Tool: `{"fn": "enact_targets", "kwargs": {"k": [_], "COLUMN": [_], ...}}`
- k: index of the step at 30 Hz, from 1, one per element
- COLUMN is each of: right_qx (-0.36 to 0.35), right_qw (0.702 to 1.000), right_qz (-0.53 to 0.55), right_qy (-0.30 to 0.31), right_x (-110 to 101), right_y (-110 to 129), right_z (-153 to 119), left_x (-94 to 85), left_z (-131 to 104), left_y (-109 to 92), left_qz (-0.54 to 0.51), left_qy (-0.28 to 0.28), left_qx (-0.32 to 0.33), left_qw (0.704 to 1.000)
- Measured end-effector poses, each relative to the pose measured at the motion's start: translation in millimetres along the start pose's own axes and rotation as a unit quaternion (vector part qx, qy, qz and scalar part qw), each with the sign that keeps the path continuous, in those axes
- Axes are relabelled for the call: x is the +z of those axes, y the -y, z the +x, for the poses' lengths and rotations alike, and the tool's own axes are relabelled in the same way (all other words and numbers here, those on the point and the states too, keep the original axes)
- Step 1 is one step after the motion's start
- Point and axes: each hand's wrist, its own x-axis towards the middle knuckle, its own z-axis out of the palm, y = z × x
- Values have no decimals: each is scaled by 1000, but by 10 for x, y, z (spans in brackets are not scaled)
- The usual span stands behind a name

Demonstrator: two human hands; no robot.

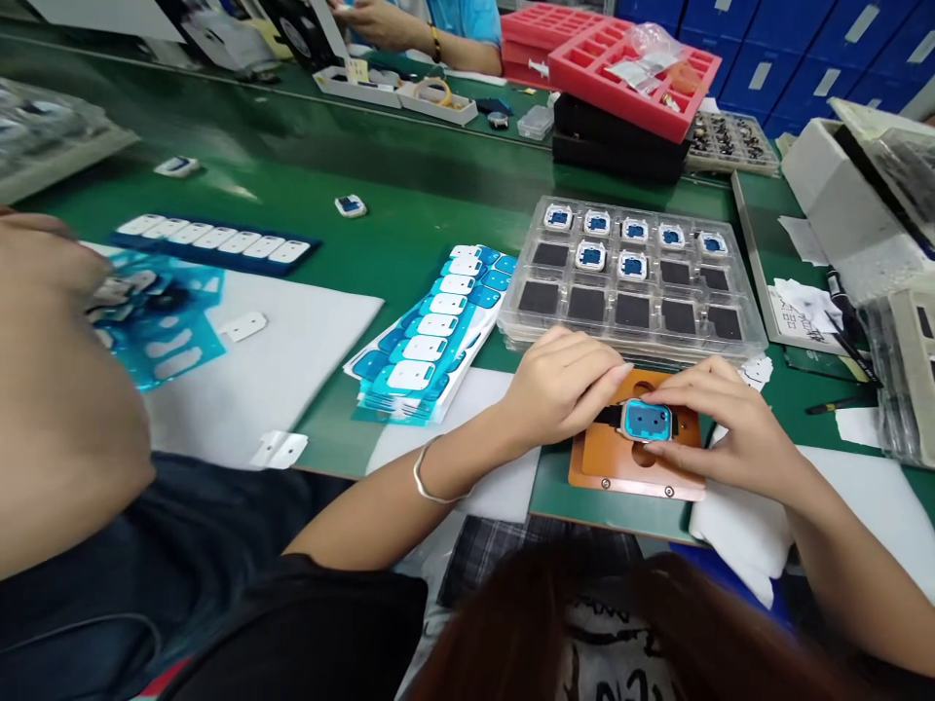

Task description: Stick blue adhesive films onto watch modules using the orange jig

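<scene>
Carefully clamps watch [647, 422] on orange block [595, 467] in grip of right hand [749, 430]; best kept level, lightly pinched; cannot tell grip of left hand [556, 387] near black strap [608, 416].

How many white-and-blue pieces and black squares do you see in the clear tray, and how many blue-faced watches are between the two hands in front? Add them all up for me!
White-and-blue pieces in the clear tray: 7
Black squares in the clear tray: 8
Blue-faced watch between the left hand and right hand: 1
Total: 16
</scene>
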Motion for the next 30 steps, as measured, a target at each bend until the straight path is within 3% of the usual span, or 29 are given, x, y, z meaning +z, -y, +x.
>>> {"fn": "enact_targets", "kwargs": {"k": [18, 20, 22, 25, 30], "right_qx": [44, 59, 56, 7, -82], "right_qw": [999, 998, 998, 996, 976], "right_qz": [5, -1, -25, -79, -127], "right_qy": [6, 9, 11, 38, 157], "right_x": [98, 103, 104, 110, 197], "right_y": [-27, -22, -1, 60, 159], "right_z": [-34, -49, -52, 1, 261], "left_x": [24, 16, -8, -55, -51], "left_z": [-12, -10, -9, -20, -40], "left_y": [-1, 15, 47, 113, 226], "left_qz": [5, 4, 14, 40, 63], "left_qy": [33, 8, -52, -141, -169], "left_qx": [-7, 3, 35, 69, 49], "left_qw": [999, 1000, 998, 987, 982]}}
